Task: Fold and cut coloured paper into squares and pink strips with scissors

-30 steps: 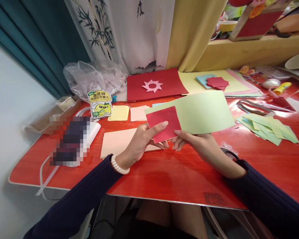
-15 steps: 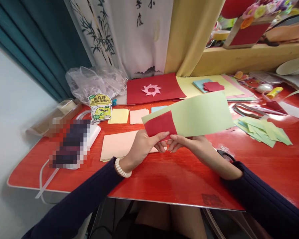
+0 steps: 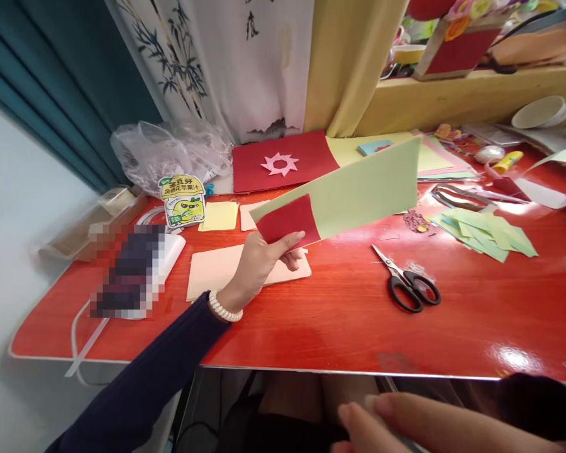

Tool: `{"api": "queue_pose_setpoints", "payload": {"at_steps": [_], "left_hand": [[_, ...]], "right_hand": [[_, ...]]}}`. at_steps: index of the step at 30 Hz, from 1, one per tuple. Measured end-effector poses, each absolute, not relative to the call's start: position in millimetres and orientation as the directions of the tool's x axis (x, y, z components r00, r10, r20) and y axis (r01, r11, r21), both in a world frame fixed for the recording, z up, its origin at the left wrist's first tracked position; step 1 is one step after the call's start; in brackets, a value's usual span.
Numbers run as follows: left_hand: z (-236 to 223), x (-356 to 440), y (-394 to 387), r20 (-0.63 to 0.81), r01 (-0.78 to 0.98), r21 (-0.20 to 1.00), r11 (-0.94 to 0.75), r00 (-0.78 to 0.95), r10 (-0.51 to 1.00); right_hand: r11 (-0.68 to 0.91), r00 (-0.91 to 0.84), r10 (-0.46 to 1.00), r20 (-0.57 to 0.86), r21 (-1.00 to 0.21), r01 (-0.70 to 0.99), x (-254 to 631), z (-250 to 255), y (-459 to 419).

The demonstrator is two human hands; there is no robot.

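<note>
My left hand [image 3: 259,261] pinches a small red paper square [image 3: 290,221] together with a long light green paper sheet [image 3: 363,186], both raised above the red table [image 3: 311,327]. My right hand [image 3: 405,425] hangs low at the bottom edge, below the table's front, fingers stretched and holding nothing. Black-handled scissors [image 3: 405,283] lie on the table to the right of the papers. A pale peach sheet [image 3: 217,269] lies flat under my left hand.
A red sheet with a pink paper star [image 3: 279,163] lies at the back. Green paper scraps [image 3: 485,229] lie at the right, metal tongs [image 3: 457,196] behind them. Yellow and peach squares [image 3: 219,216], a plastic bag [image 3: 160,148] and a cartoon card [image 3: 182,198] sit at left.
My right hand let go of the papers and dropped below the table's front edge, uncovering the scissors. My left hand alone now holds the red and green papers, tilted up to the right.
</note>
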State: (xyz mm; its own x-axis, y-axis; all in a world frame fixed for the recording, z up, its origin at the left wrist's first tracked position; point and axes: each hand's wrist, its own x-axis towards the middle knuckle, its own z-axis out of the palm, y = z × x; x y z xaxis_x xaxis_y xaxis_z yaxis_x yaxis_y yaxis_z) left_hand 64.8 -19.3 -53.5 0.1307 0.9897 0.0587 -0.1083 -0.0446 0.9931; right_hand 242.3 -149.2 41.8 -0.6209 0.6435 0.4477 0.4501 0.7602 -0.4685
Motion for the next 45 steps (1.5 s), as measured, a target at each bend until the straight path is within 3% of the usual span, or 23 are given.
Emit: {"api": "queue_pose_setpoints", "payload": {"at_steps": [3,6,8,10,11,13,15,18,24,45], "left_hand": [[-54.6,65.6,-20.2,0.044,-0.082,0.996,-0.033,0.139,0.989],[-54.5,66.2,-20.6,0.041,-0.09,0.996,-0.027,0.152,0.988],[-54.6,66.6,-20.4,0.063,-0.121,0.991,-0.048,0.119,0.991],[-55.0,67.1,-19.9,0.095,-0.155,0.984,-0.082,0.077,0.993],[-55.3,67.3,-19.6,0.105,-0.171,0.981,-0.092,0.068,0.992],[-56.2,67.5,-19.2,0.11,-0.194,0.977,-0.093,0.077,0.991],[-57.3,67.7,-19.1,0.09,-0.188,0.98,-0.071,0.091,0.992],[-58.6,68.3,-19.9,0.052,-0.133,0.99,-0.039,0.097,0.994],[-55.8,70.4,-22.6,0.047,-0.095,0.995,-0.033,0.156,0.987],[-53.0,70.1,-22.5,0.037,-0.044,0.999,-0.028,0.208,0.977]], "right_hand": [[0.793,-0.67,0.597,0.442,-0.45,0.411,235.7,45.1,-137.2],[0.725,-0.719,0.636,0.28,-0.536,0.432,230.5,36.7,-108.0],[0.548,-0.706,0.705,0.068,-0.684,0.481,230.7,22.7,-81.8],[0.449,-0.66,0.751,-0.005,-0.729,0.516,233.6,2.2,-54.6],[0.273,-0.562,0.825,-0.066,-0.824,0.497,235.2,-9.4,-42.4],[-0.035,-0.427,0.889,-0.164,-0.955,0.296,237.8,-31.5,-23.4],[-0.152,-0.365,0.917,-0.162,-0.987,0.057,238.9,-48.2,-13.3],[-0.156,-0.374,0.923,-0.097,-0.979,-0.133,238.9,-59.7,-11.2],[-0.148,-0.376,0.925,-0.049,-0.959,-0.24,238.1,-59.5,-15.7],[-0.114,-0.262,0.962,-0.075,-0.984,-0.134,238.4,-59.0,-18.5]]}}
